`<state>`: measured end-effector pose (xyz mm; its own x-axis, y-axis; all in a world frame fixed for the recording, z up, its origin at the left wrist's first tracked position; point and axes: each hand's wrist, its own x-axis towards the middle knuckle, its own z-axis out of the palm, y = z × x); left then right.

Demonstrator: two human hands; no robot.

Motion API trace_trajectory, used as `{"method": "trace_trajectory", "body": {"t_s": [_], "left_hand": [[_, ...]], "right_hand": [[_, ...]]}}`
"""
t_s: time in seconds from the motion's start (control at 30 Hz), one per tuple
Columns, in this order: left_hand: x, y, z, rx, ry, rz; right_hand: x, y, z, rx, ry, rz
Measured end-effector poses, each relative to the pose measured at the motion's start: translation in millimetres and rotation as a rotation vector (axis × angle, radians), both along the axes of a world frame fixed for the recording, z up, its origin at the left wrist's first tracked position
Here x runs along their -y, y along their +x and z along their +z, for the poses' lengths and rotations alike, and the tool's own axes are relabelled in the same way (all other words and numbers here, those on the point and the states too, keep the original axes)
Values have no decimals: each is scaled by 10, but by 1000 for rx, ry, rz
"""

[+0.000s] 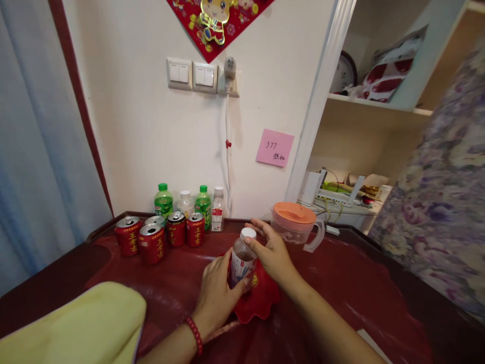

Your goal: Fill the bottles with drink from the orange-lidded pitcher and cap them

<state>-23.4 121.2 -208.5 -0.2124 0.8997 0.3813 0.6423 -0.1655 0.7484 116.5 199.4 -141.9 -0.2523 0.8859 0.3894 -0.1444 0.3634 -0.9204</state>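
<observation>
A: So we've got the white-capped bottle [242, 262] in our left hand [217, 288], thumb and fingers clamped around its lower body, over the red scalloped mat [259, 306] in the middle of the worktop [341, 293]. Can we read its label?

B: Nope, just a small red block and some bluish artwork, too blurry for words. Our right hand [275, 255] has its fingers spread to the right of the cap [248, 232], thumb by the neck. Can't tell if it's actually pressing on anything.

A: The cans are easier lol. We get yellow 王老吉 on the left-end can [128, 238], the nearest can [152, 246] and the right-end can [195, 231].

B: Yep, and the darker-topped can [176, 230] looks like 加多, last character fuzzy. One more can [155, 221] is tucked behind, so we mostly see its top.

A: Pink note [275, 147] on the wall: 377, plus handwriting we can't quite make out.

B: The cans cover part of the green-labelled bottle [163, 202] at far left. The yellow cloth [87, 323] gets cut off near left, and we can't see whether our bottle's base touches the mat.
</observation>
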Motion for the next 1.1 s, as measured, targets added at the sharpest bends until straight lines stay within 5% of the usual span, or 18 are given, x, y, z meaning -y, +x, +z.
{"method": "trace_trajectory", "body": {"t_s": [0.5,0.93,1.1], "left_hand": [[-238,-319,-174,375,68,205],[-303,-338,-239,385,-11,171],[-336,-356,-260,390,-11,181]], "right_hand": [[184,36,-310,178,-50,-32],[350,-57,-276,233,-3,-172],[408,-10,-120,145,-6,-182]]}}
